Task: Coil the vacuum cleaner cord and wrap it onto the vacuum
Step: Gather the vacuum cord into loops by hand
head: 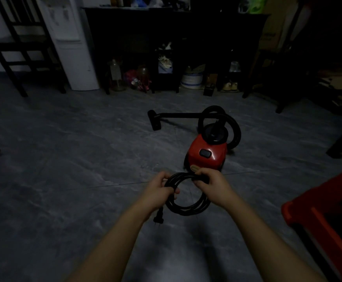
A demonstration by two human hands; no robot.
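Cord [186,211] in loop facing camera, plug [158,219] dangling downward; left hand [157,192], right hand [212,186] clamped on opposite sides.

A dim room in a home — grey tiled floor [64,149], a wooden chair [19,47], a white water dispenser [74,53]. Jars [115,75] and shoes [230,86] crowd under a dark sideboard [186,23].

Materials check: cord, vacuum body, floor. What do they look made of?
The cord is black, matte, bent in loose loops: likely rubber or PVC jacket. The vacuum body is glossy red with a sharp highlight: probably moulded plastic. The floor is grey, veined, with thin joint lines: likely stone-look tile; dim light leaves it open.
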